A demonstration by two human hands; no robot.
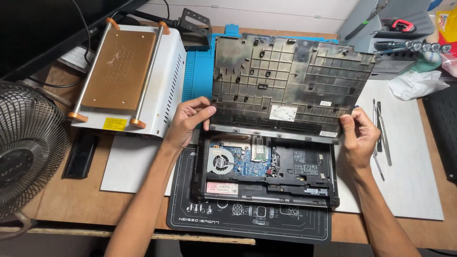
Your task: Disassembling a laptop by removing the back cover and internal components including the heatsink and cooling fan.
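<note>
Head view: left hand pinches lower left corner of grey bottom cover, right hand clamps its lower right edge. Cover raised, tilted, inner ribs facing camera, centre frame. Open laptop below it on black mat, fan and blue board exposed. Heating plate machine upper left; metal pry tools right.

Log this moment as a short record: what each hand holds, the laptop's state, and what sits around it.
Left hand: grips left edge of the bottom cover
Right hand: grips the cover's right edge
Bottom cover: lifted off, tilted up, inner ribbed side facing the camera
Laptop: open underside, fan and blue board exposed
Under laptop: black work mat
Left: white heating plate machine, wire fan
Right: metal pry tools
</note>
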